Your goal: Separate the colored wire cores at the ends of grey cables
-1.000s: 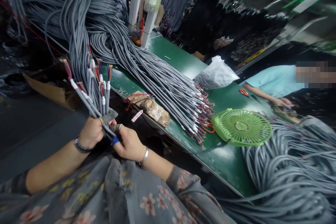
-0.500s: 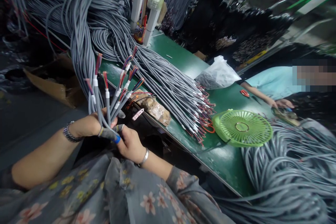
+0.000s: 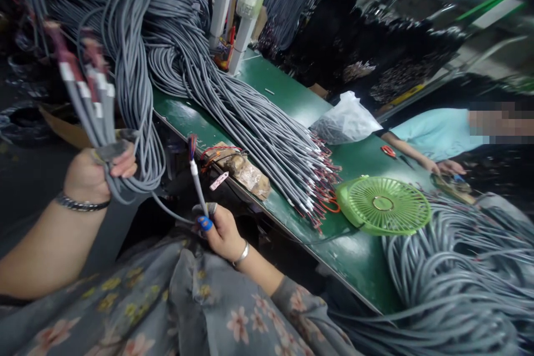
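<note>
My left hand (image 3: 98, 169), with grey finger covers, is closed around a bunch of grey cables (image 3: 94, 117). Their white-banded ends with coloured wires point up and are blurred. In my right hand (image 3: 221, 231) a single grey cable (image 3: 198, 186) is pinched below its white band, its coloured wires upward. Blue tape wraps my right thumb. From that hand the cable runs left toward the bunch. Behind my left hand, a thick hank of grey cables (image 3: 129, 55) hangs over the table edge.
Many grey cables (image 3: 258, 128) lie across the green table (image 3: 367, 267), near a tape-wrapped block (image 3: 250, 175), a green fan (image 3: 384, 206) and a white plastic bag (image 3: 346, 119). A cardboard box (image 3: 62, 128) stands at left. Across the table, a co-worker's hands (image 3: 446, 167) handle something small.
My hands have moved apart. The left has gone left with most of the cables, while a single cable stays upright in my right hand.
</note>
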Demonstrator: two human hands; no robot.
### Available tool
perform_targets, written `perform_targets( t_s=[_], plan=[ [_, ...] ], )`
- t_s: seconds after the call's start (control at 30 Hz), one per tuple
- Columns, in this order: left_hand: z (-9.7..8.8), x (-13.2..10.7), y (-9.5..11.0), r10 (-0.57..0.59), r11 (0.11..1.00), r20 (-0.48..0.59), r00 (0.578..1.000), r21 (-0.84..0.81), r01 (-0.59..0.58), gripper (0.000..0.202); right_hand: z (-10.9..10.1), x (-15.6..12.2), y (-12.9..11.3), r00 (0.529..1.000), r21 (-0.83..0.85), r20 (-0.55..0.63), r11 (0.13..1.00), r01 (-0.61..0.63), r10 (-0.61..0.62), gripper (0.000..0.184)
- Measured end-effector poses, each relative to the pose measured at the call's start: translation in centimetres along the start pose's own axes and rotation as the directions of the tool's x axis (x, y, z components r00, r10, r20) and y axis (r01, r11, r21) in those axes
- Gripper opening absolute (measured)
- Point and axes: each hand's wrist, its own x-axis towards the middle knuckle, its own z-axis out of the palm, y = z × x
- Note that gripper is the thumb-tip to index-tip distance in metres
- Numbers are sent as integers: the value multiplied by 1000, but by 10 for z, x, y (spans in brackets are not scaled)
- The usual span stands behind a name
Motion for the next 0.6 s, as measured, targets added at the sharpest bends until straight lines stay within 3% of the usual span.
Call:
perform_targets(
  t_s=[0.1, 0.2, 0.3, 0.43, 0.6],
  plan=[
    [-3, -9, -17, -3, 998, -36, 999, -63, 0, 29, -2, 0, 15, 991, -24, 105, 996, -86, 88, 51],
    [11, -23, -47, -28, 996, 111, 993, 87, 18, 36, 2, 6, 27, 978, -3, 159, 991, -134, 133, 50],
    [30, -32, -70, -49, 972, 122, 991, 234, 19, 39, 7, 12, 36, 975, -18, 189, 993, -118, 119, 51],
    [44, -30, -78, -58, 961, 191, 980, 278, 2, 43, 9, 16, 46, 968, -66, 228, 993, -93, 106, 51],
    [45, -25, -82, -85, 959, 214, 973, 284, 21, 46, 9, 21, 58, 941, -156, 313, 984, -80, 127, 45]
  ],
)
